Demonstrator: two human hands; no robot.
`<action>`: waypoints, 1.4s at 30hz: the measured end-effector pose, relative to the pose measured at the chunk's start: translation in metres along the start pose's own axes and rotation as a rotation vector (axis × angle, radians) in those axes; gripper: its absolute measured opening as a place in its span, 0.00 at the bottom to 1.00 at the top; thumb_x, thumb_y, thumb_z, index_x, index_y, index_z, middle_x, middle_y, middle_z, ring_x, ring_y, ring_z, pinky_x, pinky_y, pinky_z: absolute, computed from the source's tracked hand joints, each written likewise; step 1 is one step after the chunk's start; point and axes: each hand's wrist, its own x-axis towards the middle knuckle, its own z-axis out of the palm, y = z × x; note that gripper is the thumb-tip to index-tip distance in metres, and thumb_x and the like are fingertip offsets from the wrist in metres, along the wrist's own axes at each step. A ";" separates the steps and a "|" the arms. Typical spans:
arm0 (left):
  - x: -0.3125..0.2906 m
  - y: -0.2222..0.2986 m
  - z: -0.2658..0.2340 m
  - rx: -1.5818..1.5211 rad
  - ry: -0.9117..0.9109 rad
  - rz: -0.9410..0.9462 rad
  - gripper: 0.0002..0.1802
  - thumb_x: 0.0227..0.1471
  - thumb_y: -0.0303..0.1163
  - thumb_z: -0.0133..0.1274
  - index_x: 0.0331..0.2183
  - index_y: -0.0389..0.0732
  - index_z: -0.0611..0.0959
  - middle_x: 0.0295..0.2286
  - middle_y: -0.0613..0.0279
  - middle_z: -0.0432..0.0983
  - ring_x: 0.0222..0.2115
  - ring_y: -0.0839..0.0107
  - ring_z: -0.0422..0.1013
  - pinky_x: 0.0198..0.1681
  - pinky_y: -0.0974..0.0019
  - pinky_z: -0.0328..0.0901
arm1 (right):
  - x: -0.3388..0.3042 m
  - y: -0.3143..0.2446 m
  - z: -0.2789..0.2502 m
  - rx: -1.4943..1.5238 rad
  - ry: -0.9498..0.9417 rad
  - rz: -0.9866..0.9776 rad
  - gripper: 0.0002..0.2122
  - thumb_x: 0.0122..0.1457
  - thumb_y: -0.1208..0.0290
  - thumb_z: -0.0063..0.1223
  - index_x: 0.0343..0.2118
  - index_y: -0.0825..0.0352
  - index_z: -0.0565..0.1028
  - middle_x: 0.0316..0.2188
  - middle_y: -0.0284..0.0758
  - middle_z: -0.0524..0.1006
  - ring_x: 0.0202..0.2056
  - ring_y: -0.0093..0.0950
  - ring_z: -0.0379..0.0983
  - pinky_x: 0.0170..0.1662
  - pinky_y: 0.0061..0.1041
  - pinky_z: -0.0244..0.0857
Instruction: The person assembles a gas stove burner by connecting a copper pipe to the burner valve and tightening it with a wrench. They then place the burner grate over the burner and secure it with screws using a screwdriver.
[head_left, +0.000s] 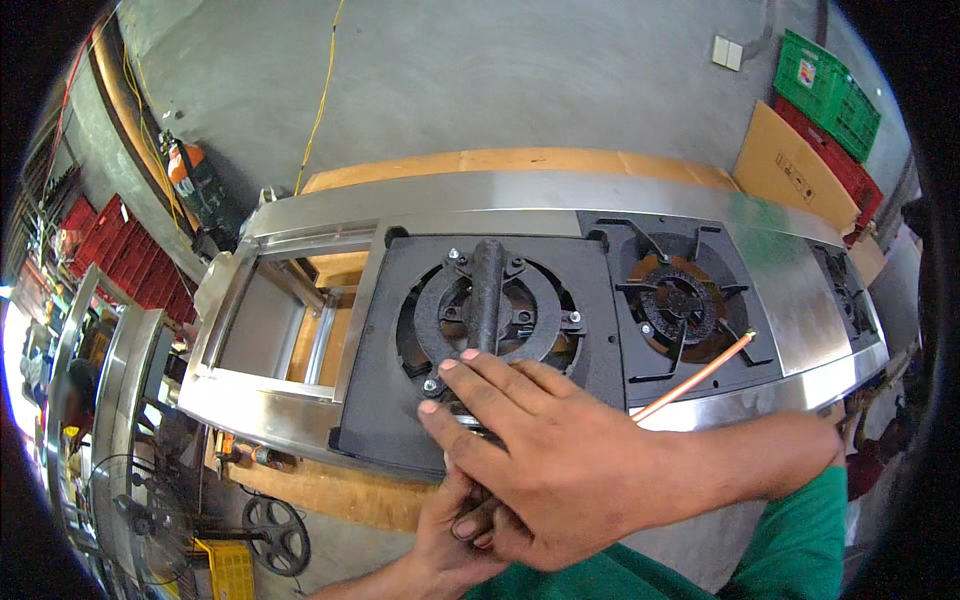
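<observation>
A black cast-iron burner [427, 330] with a ring and a thick central pipe [487, 290] sits on a dark square plate [385, 420] in a steel stove. Over the burner's near edge lies my right hand [560, 450], its fingers stretched out and touching the near end of the pipe and ring. Beneath it, at the stove's front edge, my left hand [460, 535] is closed. What its fingers grip is hidden by the right hand. A copper tube [695, 380] runs from behind my right wrist toward the second burner [678, 295].
The steel stove frame [270, 405] has a rectangular opening at left. It stands on a wooden board [350, 490]. A gas cylinder [205, 180] and red crates [125, 255] are at left; a cardboard sheet [795, 175] and a green crate [825, 95] at far right.
</observation>
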 end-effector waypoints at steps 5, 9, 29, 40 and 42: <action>-0.011 0.003 0.075 0.222 0.452 -0.090 0.20 0.62 0.56 0.41 0.46 0.56 0.75 0.34 0.82 0.75 0.20 0.88 0.67 0.26 0.79 0.63 | 0.013 -0.012 0.023 -0.044 0.181 0.023 0.30 0.53 0.49 0.55 0.42 0.78 0.76 0.41 0.54 0.74 0.49 0.48 0.70 0.56 0.48 0.59; 0.011 -0.002 -0.004 0.058 0.156 -0.024 0.16 0.59 0.56 0.46 0.42 0.58 0.75 0.28 0.81 0.72 0.19 0.88 0.66 0.22 0.78 0.63 | 0.014 -0.006 0.031 -0.067 0.209 0.000 0.25 0.56 0.47 0.51 0.33 0.73 0.77 0.34 0.46 0.74 0.42 0.42 0.71 0.51 0.43 0.62; 0.001 -0.005 -0.002 -0.148 -0.157 0.000 0.16 0.60 0.51 0.44 0.25 0.57 0.76 0.12 0.82 0.64 0.09 0.86 0.59 0.15 0.75 0.53 | 0.011 -0.001 0.022 -0.111 0.125 -0.170 0.21 0.57 0.49 0.53 0.27 0.68 0.75 0.27 0.37 0.73 0.33 0.35 0.72 0.36 0.34 0.61; 0.018 -0.008 -0.016 -0.111 -0.571 0.051 0.27 0.66 0.55 0.34 0.45 0.45 0.79 0.54 0.67 0.70 0.19 0.77 0.60 0.26 0.69 0.57 | -0.030 0.048 -0.026 0.117 -0.094 -0.004 0.32 0.53 0.47 0.59 0.55 0.67 0.71 0.47 0.44 0.75 0.47 0.45 0.74 0.48 0.42 0.69; 0.017 -0.008 -0.015 -0.039 -0.551 0.075 0.26 0.66 0.55 0.34 0.45 0.48 0.78 0.53 0.71 0.71 0.19 0.77 0.60 0.26 0.69 0.58 | -0.030 0.048 -0.025 0.102 -0.066 -0.021 0.32 0.53 0.47 0.59 0.55 0.67 0.71 0.45 0.44 0.76 0.45 0.44 0.75 0.46 0.41 0.70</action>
